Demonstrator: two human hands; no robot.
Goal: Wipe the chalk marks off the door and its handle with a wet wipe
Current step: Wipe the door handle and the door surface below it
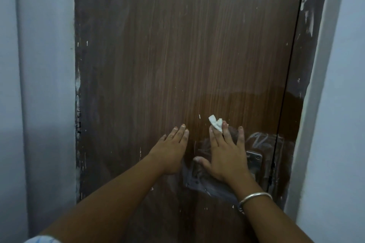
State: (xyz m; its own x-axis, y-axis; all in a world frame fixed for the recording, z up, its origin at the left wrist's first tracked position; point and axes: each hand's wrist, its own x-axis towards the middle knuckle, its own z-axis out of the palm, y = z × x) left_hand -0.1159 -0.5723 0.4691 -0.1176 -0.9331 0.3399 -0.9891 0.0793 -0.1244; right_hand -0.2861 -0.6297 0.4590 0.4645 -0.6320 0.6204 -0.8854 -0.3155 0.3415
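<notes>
Dim, soft, slightly blurred, wide-angle.

Our two forearms are bare from the elbows down, with no sleeves over them. On our right wrist sits a plain, smooth silver bangle [254, 198], a thin round band with no stones or pattern that we can make out. Our left hand [171, 150] wears no ring or band that shows, and neither does our right hand [225, 156]. Our fingernails are short and unpainted. At the bottom left edge a bit of pale cloth with faint blue marks [42, 239] peeks in.
</notes>
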